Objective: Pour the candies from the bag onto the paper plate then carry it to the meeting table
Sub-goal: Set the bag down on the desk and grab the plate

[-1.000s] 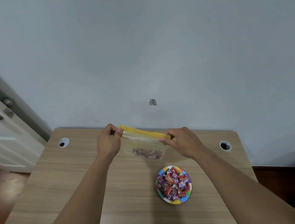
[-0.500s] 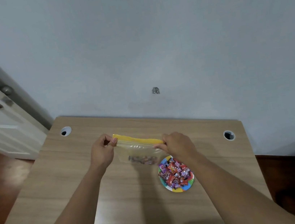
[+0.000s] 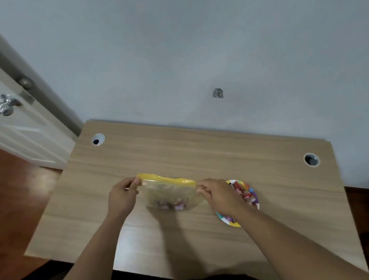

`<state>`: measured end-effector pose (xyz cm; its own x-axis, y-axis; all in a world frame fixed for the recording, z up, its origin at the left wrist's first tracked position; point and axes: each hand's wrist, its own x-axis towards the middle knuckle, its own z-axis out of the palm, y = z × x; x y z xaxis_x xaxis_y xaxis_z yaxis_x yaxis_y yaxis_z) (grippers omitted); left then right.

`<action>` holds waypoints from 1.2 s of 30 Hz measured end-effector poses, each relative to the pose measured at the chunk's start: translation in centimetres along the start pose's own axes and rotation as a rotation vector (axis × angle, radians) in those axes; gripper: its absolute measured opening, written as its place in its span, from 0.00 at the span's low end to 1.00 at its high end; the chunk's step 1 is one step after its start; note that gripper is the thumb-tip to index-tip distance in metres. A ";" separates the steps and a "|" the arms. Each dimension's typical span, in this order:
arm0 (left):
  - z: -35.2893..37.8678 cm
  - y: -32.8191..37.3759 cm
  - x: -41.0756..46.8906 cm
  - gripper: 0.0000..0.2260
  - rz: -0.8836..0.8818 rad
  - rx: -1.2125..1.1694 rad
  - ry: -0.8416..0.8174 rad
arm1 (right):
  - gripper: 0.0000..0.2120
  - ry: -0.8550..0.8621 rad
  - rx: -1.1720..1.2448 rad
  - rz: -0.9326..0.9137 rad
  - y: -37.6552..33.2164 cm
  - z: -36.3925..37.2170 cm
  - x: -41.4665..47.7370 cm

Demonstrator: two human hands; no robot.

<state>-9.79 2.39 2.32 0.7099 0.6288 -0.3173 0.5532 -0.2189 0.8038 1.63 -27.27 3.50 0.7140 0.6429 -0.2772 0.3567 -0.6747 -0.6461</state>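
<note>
A clear zip bag (image 3: 170, 195) with a yellow top strip hangs just above the wooden desk (image 3: 180, 154), with a few wrapped candies left at its bottom. My left hand (image 3: 122, 199) pinches the strip's left end. My right hand (image 3: 219, 195) pinches its right end. Just right of the bag lies a colourful paper plate (image 3: 249, 198) heaped with red and purple wrapped candies. My right hand and wrist cover the plate's left half.
The desk stands against a pale wall and has two round cable holes, one at the back left (image 3: 98, 139) and one at the right (image 3: 311, 159). A white door with a metal knob (image 3: 4, 107) is at the left, over a dark wooden floor.
Both hands have lowered the bag toward the desk, keeping hold of its top strip. The view has tilted and shifted, so the plate now lies partly under my right hand.
</note>
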 end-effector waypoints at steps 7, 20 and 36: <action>2.9 0.5 -0.2 0.20 0.036 -0.016 0.092 | 0.20 0.098 0.129 0.261 5.5 -2.2 -0.1; 16.7 1.1 -0.4 0.08 -0.168 -0.033 -0.510 | 0.20 0.209 0.281 0.795 17.1 -2.0 -6.3; 24.6 -0.5 -2.0 0.05 -0.438 0.078 -0.528 | 0.08 0.303 0.457 0.868 19.6 4.5 -6.5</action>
<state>-0.72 -17.06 -9.78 0.5196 0.2281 -0.8234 0.8535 -0.0932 0.5128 1.24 -43.04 -10.53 0.7612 -0.1622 -0.6278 -0.5736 -0.6201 -0.5353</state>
